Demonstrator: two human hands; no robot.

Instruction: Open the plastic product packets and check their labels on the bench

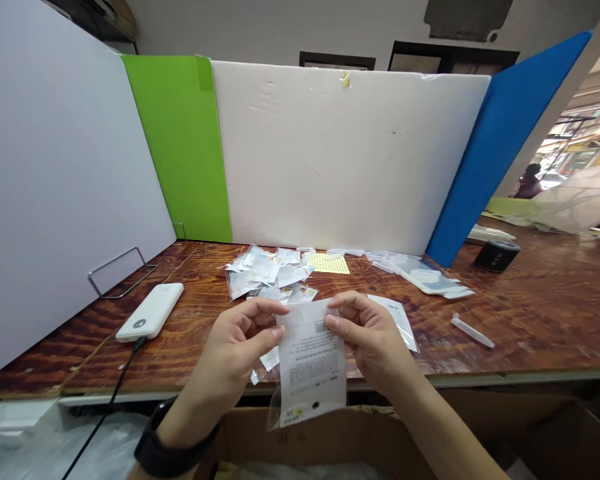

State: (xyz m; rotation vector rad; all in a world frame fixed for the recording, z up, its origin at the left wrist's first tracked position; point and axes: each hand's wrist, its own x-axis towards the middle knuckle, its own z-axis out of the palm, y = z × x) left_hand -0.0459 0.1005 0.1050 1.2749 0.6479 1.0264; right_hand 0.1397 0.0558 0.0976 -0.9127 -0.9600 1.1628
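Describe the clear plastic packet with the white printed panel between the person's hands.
The clear plastic packet is a thin, flat bag with a white printed panel: a black barcode near the top, small dark text below, and a small yellow mark and round dark spot near the bottom. A clear margin shows at its lower left. The left hand and right hand pinch its upper part. It hangs slightly tilted past the reddish-brown wooden table edge, above a cardboard box.

Glossy reddish wood bench (545,313), on it: pile of clear plastic packets (265,273) at back, yellow dotted sheet (329,264) just beside, more packets (420,275) right, white power bank (150,311) left, black round object (497,255) far right.
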